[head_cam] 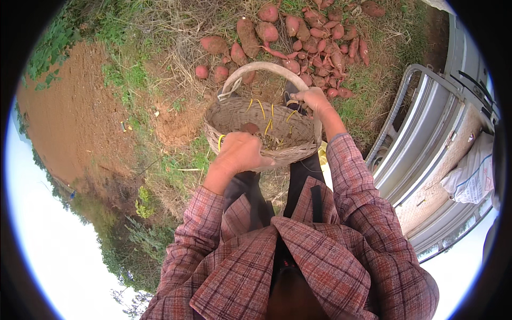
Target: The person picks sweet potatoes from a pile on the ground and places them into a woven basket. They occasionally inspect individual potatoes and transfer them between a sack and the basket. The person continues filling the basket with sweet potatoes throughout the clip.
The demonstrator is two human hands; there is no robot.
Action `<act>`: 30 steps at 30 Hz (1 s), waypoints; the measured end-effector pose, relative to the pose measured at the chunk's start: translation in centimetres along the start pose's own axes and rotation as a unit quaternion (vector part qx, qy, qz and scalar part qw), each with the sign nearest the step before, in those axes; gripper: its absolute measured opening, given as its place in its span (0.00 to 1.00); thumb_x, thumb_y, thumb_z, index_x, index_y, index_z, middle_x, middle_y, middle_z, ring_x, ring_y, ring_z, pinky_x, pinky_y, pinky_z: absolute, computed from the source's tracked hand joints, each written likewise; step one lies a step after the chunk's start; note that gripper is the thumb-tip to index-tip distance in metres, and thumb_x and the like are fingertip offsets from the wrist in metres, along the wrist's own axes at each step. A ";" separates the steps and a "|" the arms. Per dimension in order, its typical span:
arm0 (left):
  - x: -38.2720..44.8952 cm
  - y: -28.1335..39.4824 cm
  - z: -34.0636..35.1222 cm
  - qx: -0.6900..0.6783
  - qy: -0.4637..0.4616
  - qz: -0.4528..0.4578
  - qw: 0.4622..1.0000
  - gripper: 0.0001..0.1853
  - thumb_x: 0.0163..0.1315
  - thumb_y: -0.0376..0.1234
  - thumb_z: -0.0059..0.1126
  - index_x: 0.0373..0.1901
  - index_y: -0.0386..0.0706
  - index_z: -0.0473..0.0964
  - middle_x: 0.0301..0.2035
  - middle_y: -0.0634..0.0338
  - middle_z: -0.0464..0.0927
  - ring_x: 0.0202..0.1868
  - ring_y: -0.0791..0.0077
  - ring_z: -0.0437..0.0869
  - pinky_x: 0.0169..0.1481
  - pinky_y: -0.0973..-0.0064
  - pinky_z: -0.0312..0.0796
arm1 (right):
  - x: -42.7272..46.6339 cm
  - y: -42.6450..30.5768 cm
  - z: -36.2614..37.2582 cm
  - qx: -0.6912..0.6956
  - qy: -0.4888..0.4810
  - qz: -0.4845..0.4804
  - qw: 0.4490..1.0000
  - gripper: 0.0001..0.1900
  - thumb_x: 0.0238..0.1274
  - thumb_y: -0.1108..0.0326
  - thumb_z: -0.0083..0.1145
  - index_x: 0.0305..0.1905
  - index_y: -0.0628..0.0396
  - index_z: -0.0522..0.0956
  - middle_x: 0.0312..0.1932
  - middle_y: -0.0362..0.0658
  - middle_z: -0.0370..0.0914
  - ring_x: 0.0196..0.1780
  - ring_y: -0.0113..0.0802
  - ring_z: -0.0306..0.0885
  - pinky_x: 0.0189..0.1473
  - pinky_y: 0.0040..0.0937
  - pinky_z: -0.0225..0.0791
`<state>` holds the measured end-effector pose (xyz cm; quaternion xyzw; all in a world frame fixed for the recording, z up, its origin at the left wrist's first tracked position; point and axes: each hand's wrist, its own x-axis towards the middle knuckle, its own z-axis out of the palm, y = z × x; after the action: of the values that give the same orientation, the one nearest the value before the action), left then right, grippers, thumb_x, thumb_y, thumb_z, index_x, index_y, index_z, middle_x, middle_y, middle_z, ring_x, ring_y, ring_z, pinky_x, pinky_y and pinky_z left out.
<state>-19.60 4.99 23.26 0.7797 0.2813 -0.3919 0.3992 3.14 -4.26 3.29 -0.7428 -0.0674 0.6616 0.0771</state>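
Observation:
A woven wicker basket (240,114) with an arched wooden handle (266,66) hangs in front of my legs. My left hand (242,152) is closed on its near rim. At the right side, my right hand (314,100) grips the lower end of the handle. Inside the basket lies a reddish-brown sweet potato (250,128), partly hidden behind my left hand, with some small debris. Yellow ties (269,126) are threaded through the wicker. Beyond the basket, a pile of red, soil-covered sweet potatoes (316,50) rests on the ground.
To the right stands a vehicle with a ribbed metal cargo bed (412,140) and a raised rail (394,108); a white woven sack (472,172) lies in it. Dry grass (176,48) covers the ground ahead. Bare reddish soil (80,116) and bushes (140,248) are on the left.

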 end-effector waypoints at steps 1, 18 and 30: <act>-0.9 -0.2 0.3 -0.013 -0.005 0.000 1.000 0.32 0.46 0.61 0.69 0.25 0.38 0.85 0.25 0.46 0.83 0.33 0.50 0.87 0.41 0.60 0.77 | -1.2 -0.7 0.4 -0.020 -0.006 -0.033 0.999 0.27 0.47 0.52 0.72 0.40 0.69 0.84 0.33 0.48 0.85 0.37 0.42 0.82 0.43 0.38 0.71; -2.2 -2.1 0.1 -0.041 0.039 -0.010 0.998 0.30 0.44 0.61 0.71 0.24 0.39 0.85 0.23 0.46 0.82 0.30 0.50 0.86 0.38 0.59 0.76 | -0.4 -1.6 1.9 -0.104 -0.003 -0.029 0.994 0.29 0.46 0.53 0.73 0.45 0.70 0.83 0.39 0.54 0.86 0.43 0.43 0.85 0.47 0.38 0.73; -0.8 0.5 -3.6 -0.001 0.008 0.006 1.000 0.29 0.47 0.57 0.71 0.24 0.36 0.85 0.25 0.45 0.84 0.30 0.50 0.87 0.37 0.59 0.77 | -5.4 -5.8 -1.0 -0.075 0.011 -0.035 0.996 0.24 0.52 0.59 0.71 0.46 0.71 0.82 0.30 0.49 0.84 0.31 0.34 0.82 0.37 0.34 0.73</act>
<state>-18.25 7.69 25.51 0.7843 0.2801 -0.3828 0.3999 3.53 0.30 9.87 -0.7510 -0.1424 0.6432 0.0449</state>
